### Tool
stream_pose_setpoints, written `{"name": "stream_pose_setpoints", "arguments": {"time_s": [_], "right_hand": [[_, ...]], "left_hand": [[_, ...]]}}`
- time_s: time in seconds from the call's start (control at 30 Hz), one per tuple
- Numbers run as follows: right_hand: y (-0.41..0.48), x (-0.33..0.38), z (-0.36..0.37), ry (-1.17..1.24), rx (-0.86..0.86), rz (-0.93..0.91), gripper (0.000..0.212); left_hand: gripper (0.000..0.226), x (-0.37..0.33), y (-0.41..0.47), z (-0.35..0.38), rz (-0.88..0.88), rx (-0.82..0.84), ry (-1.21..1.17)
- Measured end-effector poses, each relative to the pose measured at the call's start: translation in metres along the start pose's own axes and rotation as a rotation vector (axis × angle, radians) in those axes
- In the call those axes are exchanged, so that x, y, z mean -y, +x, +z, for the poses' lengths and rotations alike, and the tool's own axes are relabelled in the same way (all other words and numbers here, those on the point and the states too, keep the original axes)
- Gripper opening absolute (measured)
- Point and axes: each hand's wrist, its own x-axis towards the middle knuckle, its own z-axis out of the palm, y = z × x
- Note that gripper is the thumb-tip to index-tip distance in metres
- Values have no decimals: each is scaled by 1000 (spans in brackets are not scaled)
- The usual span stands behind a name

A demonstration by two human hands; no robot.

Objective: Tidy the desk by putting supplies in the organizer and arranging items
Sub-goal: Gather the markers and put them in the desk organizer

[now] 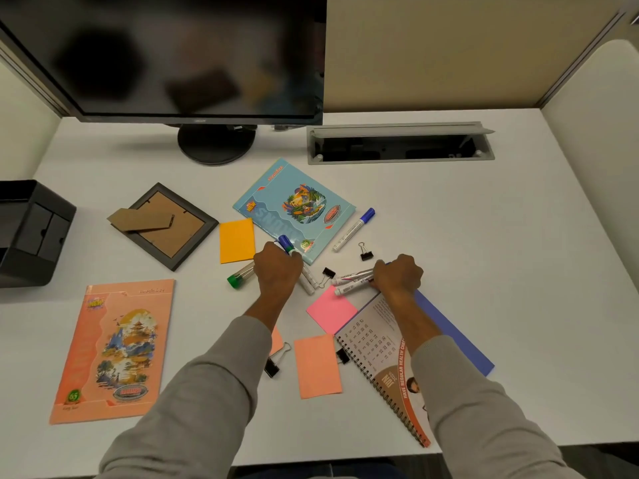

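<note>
Both hands were down on the white desk [449, 236], each closed into a fist around markers. The left hand [277, 267] gripped a blue-capped marker [286, 244], whose cap stuck out past the knuckles toward the blue notebook [294, 209]; two white marker barrels [308, 281] poked out from under the same fist on its right side, though I could not tell whether the fingers actually held them or just lay over them. A green-capped tube [240, 276] lay just beside that hand on the left, touching or nearly so.

The right hand [397, 275] was curled shut over the ends of two white markers [352, 281], their barrels pointing left out of the fist, the nearer tip resting on the pink sticky note [331, 311]. A small black binder clip [328, 273] sat between the two hands.

One more blue-capped marker [354, 229] lay loose beside the blue notebook, well clear of any fingers, with another binder clip [365, 252] near it. The black organizer [31, 229] stood at the far left edge of the desk, well apart from both hands. A spiral calendar [380, 361] lay under the right forearm.
</note>
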Motion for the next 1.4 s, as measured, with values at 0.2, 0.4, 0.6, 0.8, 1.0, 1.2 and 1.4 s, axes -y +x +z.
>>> {"name": "stream_pose_setpoints", "arguments": {"time_s": [0.2, 0.4, 0.6, 0.8, 1.0, 1.2, 1.4], "right_hand": [[6, 1, 5, -58, -26, -21, 20], [12, 1, 9, -71, -12, -21, 44], [12, 4, 11, -75, -4, -19, 51], [17, 4, 8, 38, 0, 75, 25], [19, -1, 4, 107, 3, 107, 29], [9, -7, -4, 205, -31, 11, 37], [-4, -12, -9, 296, -40, -119, 44]], "left_hand": [[58, -1, 6, 2, -60, 25, -14], [73, 1, 19, 6, -113, 48, -63], [63, 2, 27, 6, -174, 80, -88], [65, -1, 27, 0, -177, 52, -94], [53, 4, 32, 3, -262, 134, -186], [52, 3, 31, -2, -281, 126, -226], [50, 5, 29, 0, -335, 180, -367]]}}
